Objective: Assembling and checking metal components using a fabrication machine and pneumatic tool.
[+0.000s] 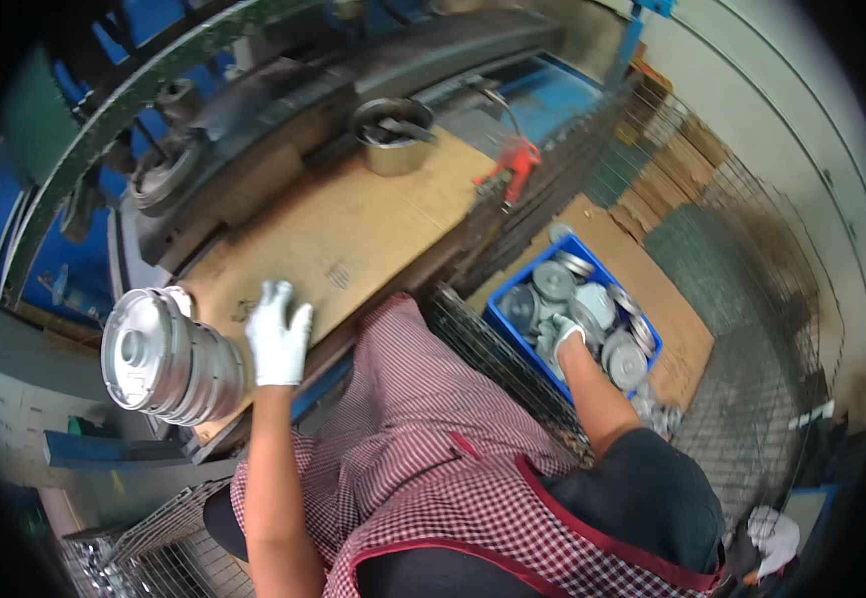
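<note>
Cardboard (353, 254) covers the desk (405, 276); your left hand (279, 339) spreads beside the stack (169, 357); your right hand (560, 336) is among discs (625, 362) in the bin (515, 340), grip unclear.

Left hand (279, 344), right hand (560, 337): gloved white. Lids (595, 304): silver-grey; bin (498, 317): blue. Stack (169, 359), bench's (423, 261) left end: silver. Cardboard (353, 239): tan. Apron (433, 419): dark red-and-white check. Spray gun (519, 169), right edge: red.

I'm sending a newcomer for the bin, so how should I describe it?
Start at the cardboard-topped bench. To its right, the right hand reaches into the bin. Unlike the round pot on the bench, it is rectangular, blue and holds silvery discs.
</note>
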Motion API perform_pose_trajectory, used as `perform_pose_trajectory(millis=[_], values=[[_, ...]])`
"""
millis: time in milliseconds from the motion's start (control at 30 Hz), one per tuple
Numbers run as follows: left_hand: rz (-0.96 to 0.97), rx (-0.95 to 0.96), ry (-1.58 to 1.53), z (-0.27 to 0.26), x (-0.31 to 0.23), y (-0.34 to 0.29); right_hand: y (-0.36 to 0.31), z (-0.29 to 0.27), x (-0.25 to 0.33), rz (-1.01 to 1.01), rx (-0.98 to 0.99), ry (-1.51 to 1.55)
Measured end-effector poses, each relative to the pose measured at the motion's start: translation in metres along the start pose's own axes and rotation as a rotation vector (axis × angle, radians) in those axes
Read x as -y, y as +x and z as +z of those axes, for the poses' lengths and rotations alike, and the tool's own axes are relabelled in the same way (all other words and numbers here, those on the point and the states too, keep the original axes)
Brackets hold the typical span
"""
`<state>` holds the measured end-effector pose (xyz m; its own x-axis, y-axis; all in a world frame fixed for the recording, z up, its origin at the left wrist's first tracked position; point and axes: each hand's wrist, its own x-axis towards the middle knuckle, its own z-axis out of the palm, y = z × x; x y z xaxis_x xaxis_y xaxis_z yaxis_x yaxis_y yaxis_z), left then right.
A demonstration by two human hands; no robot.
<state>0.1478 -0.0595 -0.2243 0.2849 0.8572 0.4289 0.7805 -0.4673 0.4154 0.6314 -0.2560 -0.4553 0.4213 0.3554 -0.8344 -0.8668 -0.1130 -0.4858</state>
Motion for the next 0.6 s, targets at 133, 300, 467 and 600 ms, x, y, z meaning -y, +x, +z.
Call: perform_pose_trajectory(millis=[133, 300, 467, 600], values=[[0.047, 0.084, 0.155, -0.011, -0.016, -0.002, -0.142, 0.143, 0.014, -0.445, 0.244, -0.513], [0.052, 0.101, 0.145, -0.018, -0.022, 0.000, -0.240, 0.289, 0.057, -1.567, 0.426, -1.017], [0.086, 0.056, 0.114, -0.015, -0.025, 0.005, -0.233, 0.373, 0.099, -1.533, 0.065, -1.836], [0.057, 0.041, 0.129, -0.022, -0.021, 0.002, -0.235, 0.394, 0.097, -1.517, 0.061, -1.692]])
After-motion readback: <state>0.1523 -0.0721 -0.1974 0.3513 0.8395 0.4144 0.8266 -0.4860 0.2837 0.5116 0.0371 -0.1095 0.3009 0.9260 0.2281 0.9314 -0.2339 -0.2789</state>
